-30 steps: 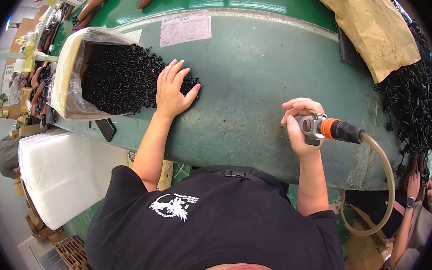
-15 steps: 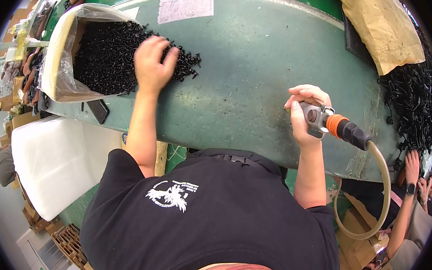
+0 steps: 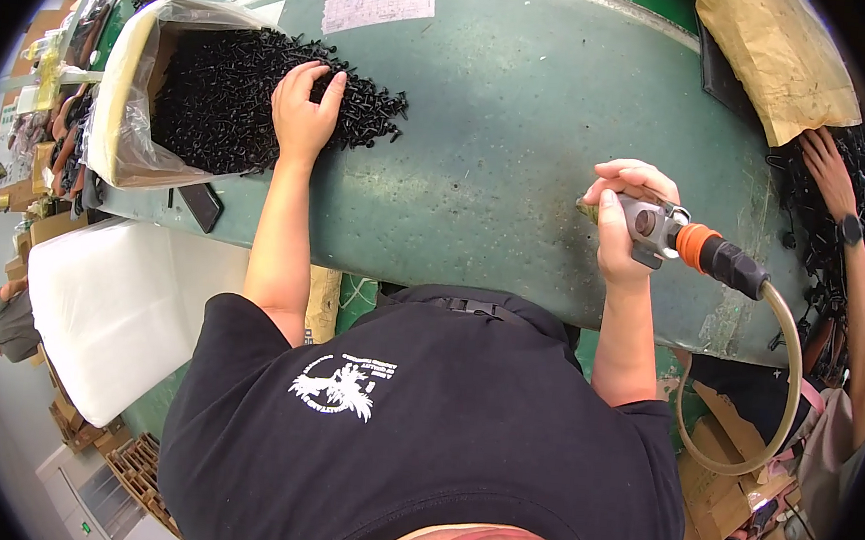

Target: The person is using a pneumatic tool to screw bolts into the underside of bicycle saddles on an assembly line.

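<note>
My left hand (image 3: 305, 119) rests on a heap of small black parts (image 3: 365, 117), its thumb and fingers apart and the fingertips curled over the pile. The heap spills rightward out of a tipped box (image 3: 113, 112) lined with clear plastic; I cannot make out any part held. In my right hand (image 3: 624, 228) is a metal hand-held air tool (image 3: 653, 225), gripped above the bench. Its back end carries an orange and black coupling, which joins a clear hose (image 3: 792, 360) looping down past the bench edge. My palm and fingers hide the tool's front end.
The green bench (image 3: 481, 143) carries a paper sheet (image 3: 379, 0) and a dark phone (image 3: 200, 206). At right, a co-worker's hand (image 3: 828, 172) reaches into more black parts, under brown paper (image 3: 778, 63). A white wrapped block (image 3: 108, 318) stands at lower left.
My left hand has slowed and settled on the heap, its fingers now sharper. My right hand still grips the air tool. The co-worker's hand has moved farther up into the black parts.
</note>
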A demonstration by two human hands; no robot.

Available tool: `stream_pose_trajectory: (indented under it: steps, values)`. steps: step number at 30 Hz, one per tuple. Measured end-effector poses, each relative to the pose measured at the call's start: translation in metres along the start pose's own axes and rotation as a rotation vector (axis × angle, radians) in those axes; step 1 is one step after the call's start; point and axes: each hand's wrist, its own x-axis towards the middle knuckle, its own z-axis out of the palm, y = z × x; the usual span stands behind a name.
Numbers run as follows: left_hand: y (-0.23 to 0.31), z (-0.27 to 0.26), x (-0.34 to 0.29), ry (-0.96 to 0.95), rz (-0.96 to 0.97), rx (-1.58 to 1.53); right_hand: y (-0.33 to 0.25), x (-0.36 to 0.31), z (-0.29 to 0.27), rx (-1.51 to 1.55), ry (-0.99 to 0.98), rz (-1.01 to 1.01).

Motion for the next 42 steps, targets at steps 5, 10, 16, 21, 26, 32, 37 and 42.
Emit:
stream_pose_trajectory:
  steps: [5, 10, 16, 21, 26, 32, 37, 42]
  values:
    - [0.016, 0.005, -0.001, -0.042, 0.008, -0.024, 0.009, 0.002, 0.003, 0.029, 0.003, -0.025]
    - [0.035, -0.008, 0.007, -0.011, 0.134, -0.092, -0.007, 0.005, 0.014, -0.037, 0.023, -0.038]
    - [0.106, -0.04, -0.032, 0.061, 0.3, -0.08, -0.004, -0.006, 0.012, -0.014, 0.07, -0.026]
    - [0.151, -0.043, -0.095, 0.009, 0.399, -0.21, -0.004, -0.012, 0.012, -0.019, 0.078, -0.065]
    - [0.145, -0.029, -0.111, -0.019, 0.331, -0.288, -0.01, -0.011, 0.019, -0.046, 0.081, -0.049]
    - [0.143, -0.031, -0.11, -0.068, 0.341, -0.351, -0.013, -0.018, 0.026, -0.128, 0.081, -0.063]
    - [0.143, -0.029, -0.103, -0.121, 0.314, -0.371, -0.011, -0.017, 0.032, -0.177, 0.036, -0.151]
    - [0.14, -0.025, -0.103, -0.157, 0.29, -0.442, -0.005, -0.016, 0.032, -0.194, 0.09, -0.05]
